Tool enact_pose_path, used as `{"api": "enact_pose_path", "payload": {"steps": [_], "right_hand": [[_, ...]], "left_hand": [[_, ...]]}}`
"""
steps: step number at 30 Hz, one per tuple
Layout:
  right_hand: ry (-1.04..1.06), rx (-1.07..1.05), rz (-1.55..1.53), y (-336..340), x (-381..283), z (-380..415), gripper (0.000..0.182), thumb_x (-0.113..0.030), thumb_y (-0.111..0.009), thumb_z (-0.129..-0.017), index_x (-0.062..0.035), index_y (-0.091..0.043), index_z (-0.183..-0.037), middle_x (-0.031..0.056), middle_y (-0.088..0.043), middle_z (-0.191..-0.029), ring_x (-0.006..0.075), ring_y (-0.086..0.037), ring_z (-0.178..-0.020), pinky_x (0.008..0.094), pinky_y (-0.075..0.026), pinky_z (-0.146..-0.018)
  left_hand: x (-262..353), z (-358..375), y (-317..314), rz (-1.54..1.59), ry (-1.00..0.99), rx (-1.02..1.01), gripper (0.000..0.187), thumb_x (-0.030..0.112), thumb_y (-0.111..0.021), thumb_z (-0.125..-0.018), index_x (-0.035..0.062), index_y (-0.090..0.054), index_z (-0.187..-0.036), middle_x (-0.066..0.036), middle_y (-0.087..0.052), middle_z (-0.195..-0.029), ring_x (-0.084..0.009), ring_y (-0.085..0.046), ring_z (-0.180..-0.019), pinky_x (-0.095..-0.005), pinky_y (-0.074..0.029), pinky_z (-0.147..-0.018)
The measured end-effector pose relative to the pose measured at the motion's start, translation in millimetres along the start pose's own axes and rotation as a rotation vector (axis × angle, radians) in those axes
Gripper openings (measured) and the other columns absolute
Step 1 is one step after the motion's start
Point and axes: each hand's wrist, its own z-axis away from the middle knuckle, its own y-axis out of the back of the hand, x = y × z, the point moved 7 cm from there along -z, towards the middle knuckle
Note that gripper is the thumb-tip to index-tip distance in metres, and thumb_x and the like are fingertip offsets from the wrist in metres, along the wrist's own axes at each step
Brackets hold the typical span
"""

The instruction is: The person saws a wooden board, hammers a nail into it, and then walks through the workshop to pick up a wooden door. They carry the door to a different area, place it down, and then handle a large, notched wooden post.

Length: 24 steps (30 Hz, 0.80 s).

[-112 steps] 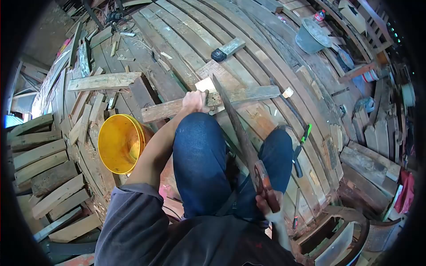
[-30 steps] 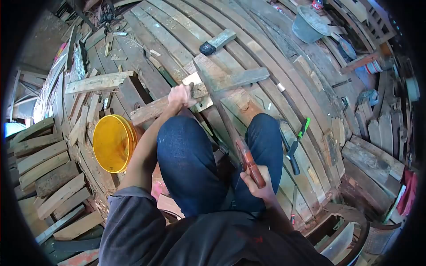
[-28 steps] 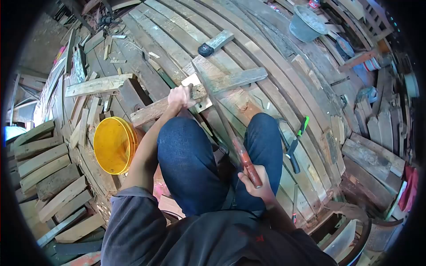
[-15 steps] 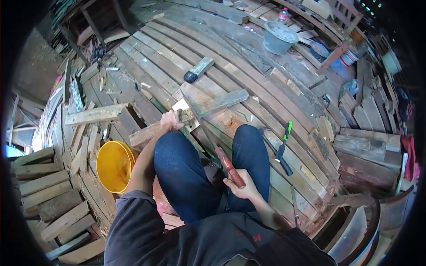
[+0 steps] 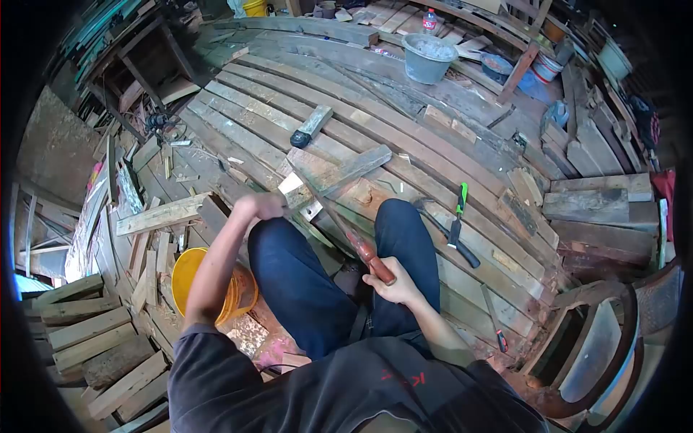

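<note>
My right hand [image 5: 395,281] is closed round the reddish wooden handle [image 5: 372,261] of a long, narrow metal tool, held between my knees. Its blade [image 5: 317,193] points forward and left, crossing over a board [image 5: 357,169] on the slatted floor. Blurred by motion, my left hand [image 5: 261,207] hovers just above my left knee, beside a pale wood block [image 5: 292,186]. Its fingers are smeared, and I cannot tell whether it holds wood. Ahead lies a wooden mallet-like piece [image 5: 312,124] with a dark wrapped end.
A yellow bucket [image 5: 189,278] stands by my left forearm, near stacked wood offcuts [image 5: 90,328]. At my right lie a green-handled tool [image 5: 460,202], a hammer-like tool [image 5: 465,254] and a red-handled screwdriver-like tool [image 5: 499,335]. A grey basin [image 5: 426,61] sits at the back.
My left hand has moved left, off the spot where it gripped a wood piece near the blade; that piece no longer shows there. My right hand keeps its hold. The view has shifted slightly.
</note>
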Motion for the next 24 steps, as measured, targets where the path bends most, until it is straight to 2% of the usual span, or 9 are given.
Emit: {"api": "enact_pose_path", "payload": {"steps": [1, 4, 7, 8, 10, 13, 16, 19, 24], "right_hand": [[-0.015, -0.003, 0.005, 0, 1, -1, 0.029, -0.01, -0.069, -0.077, -0.0014, -0.046, -0.061, 0.009, -0.044, -0.05, 0.0193, -0.043, -0.046, 0.0358, -0.036, -0.049], [-0.065, -0.014, 0.01, -1, 6, 1, 0.028, -0.011, -0.069, -0.077, -0.0016, -0.047, -0.062, 0.009, -0.043, -0.05, 0.0192, -0.043, -0.046, 0.0355, -0.036, -0.049], [-0.083, -0.017, 0.0, 2, 4, -3, 0.028, -0.012, -0.069, -0.077, -0.0019, -0.048, -0.062, 0.0087, -0.043, -0.05, 0.0186, -0.043, -0.047, 0.0353, -0.035, -0.05], [-0.081, -0.013, 0.003, 4, 0, -5, 0.028, -0.012, -0.069, -0.077, -0.002, -0.048, -0.062, 0.0087, -0.043, -0.05, 0.0185, -0.043, -0.047, 0.0353, -0.035, -0.05], [-0.106, -0.012, 0.018, 4, 1, -3, 0.028, -0.012, -0.069, -0.077, -0.0021, -0.048, -0.062, 0.0086, -0.043, -0.051, 0.0183, -0.044, -0.047, 0.0358, -0.035, -0.049], [-0.032, 0.004, 0.003, 7, -2, -5, 0.029, -0.012, -0.069, -0.077, -0.0019, -0.047, -0.062, 0.0081, -0.044, -0.051, 0.0181, -0.044, -0.048, 0.0361, -0.035, -0.049], [-0.027, -0.017, 0.02, 15, -6, -6, 0.028, -0.011, -0.069, -0.077, -0.0013, -0.047, -0.062, 0.0072, -0.046, -0.051, 0.0158, -0.045, -0.049, 0.0355, -0.035, -0.049], [-0.138, 0.014, -0.125, 23, 7, -9, 0.025, -0.012, -0.071, -0.076, -0.0008, -0.051, -0.064, 0.0072, -0.047, -0.052, 0.0132, -0.045, -0.051, 0.0329, -0.036, -0.05], [-0.179, -0.009, -0.082, 30, -3, -15, 0.029, -0.008, -0.07, -0.077, -0.0051, -0.044, -0.064, 0.0001, -0.038, -0.053, 0.0101, -0.038, -0.047, 0.0301, -0.031, -0.046]], "left_hand": [[4, 0, 0, -0.105, 0.051, 0.038, 0.043, 0.03, -0.056, -0.082, -0.0056, -0.068, -0.102, -0.025, -0.066, -0.109, -0.0339, -0.065, -0.104, -0.0389, -0.051, -0.085], [54, -7, -31, -0.229, -0.146, -0.214, 0.052, 0.04, -0.049, -0.089, -0.0048, -0.066, -0.107, -0.026, -0.065, -0.111, -0.0379, -0.062, -0.105, -0.0441, -0.048, -0.089], [125, -9, -77, -0.419, -0.213, -0.575, 0.048, 0.03, -0.044, -0.089, -0.0012, -0.061, -0.122, -0.022, -0.065, -0.115, -0.0339, -0.061, -0.109, -0.0438, -0.047, -0.092], [124, -34, -108, -0.494, -0.127, -0.511, 0.046, 0.033, -0.049, -0.088, 0.0097, -0.062, -0.126, -0.014, -0.06, -0.128, -0.0238, -0.054, -0.122, -0.0433, -0.044, -0.097], [141, -76, -136, -0.328, -0.242, -0.281, 0.046, 0.036, -0.053, -0.087, 0.0136, -0.06, -0.126, -0.011, -0.06, -0.122, -0.0267, -0.055, -0.115, -0.0443, -0.043, -0.097], [141, -215, -190, -0.503, -0.361, 0.063, 0.064, 0.031, -0.061, -0.078, -0.0031, -0.048, -0.13, -0.025, -0.057, -0.118, -0.0361, -0.057, -0.111, -0.0499, -0.044, -0.094], [198, -138, -73, -0.165, -0.573, 0.92, 0.073, 0.03, -0.07, -0.066, -0.004, -0.048, -0.126, -0.026, -0.054, -0.117, -0.0377, -0.053, -0.113, -0.0492, -0.041, -0.094], [195, -159, -72, -0.207, -0.579, 0.9, 0.082, 0.031, -0.074, -0.06, -0.0038, -0.046, -0.128, -0.023, -0.05, -0.124, -0.0393, -0.047, -0.118, -0.0475, -0.037, -0.098], [208, -150, -51, 0.02, -0.573, 0.997, 0.097, 0.033, -0.077, -0.05, -0.0034, -0.043, -0.134, -0.018, -0.044, -0.137, -0.0362, -0.042, -0.126, -0.048, -0.031, -0.106]]}}
